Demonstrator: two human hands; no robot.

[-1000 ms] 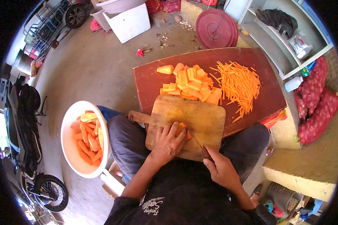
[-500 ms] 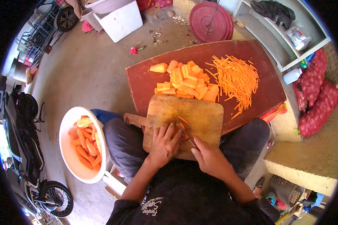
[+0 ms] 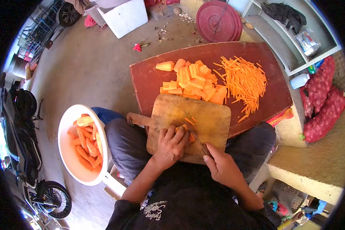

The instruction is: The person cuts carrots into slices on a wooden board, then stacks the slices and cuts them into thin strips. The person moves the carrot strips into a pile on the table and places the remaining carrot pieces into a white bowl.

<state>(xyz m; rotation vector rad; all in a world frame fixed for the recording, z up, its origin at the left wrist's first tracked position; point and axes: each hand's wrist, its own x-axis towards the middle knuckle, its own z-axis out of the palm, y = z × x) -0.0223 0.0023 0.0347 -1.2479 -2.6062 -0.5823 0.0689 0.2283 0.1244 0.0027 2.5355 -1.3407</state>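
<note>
A wooden cutting board [image 3: 163, 111] with a handle lies across my lap, overlapping the near edge of the red-brown table [image 3: 149, 82]. My left hand [image 3: 171, 143] is closed over a piece of carrot [image 3: 183, 128] on the board, its fingers bent. In my right hand [image 3: 222, 165] is a knife [image 3: 198, 141], its blade against the carrot beside my left fingertips. Two thin carrot sticks [image 3: 192, 120] lie just beyond the blade. On the table, carrot chunks [image 3: 193, 82] are heaped behind the board, with a pile of carrot strips [image 3: 243, 82] to their right.
At my left stands a white tub [image 3: 67, 153] holding peeled carrots [image 3: 89, 147]. Red mesh sacks [image 3: 326, 111] and a white bottle [image 3: 299, 81] sit on the right, below a shelf unit [image 3: 272, 42]. A round red lid [image 3: 219, 21] is behind the table; a motorcycle [image 3: 30, 153] stands far left.
The knife and my right hand have shifted slightly right and toward me. More of the carrot piece shows under my left fingers, and thin sticks now lie apart from it.
</note>
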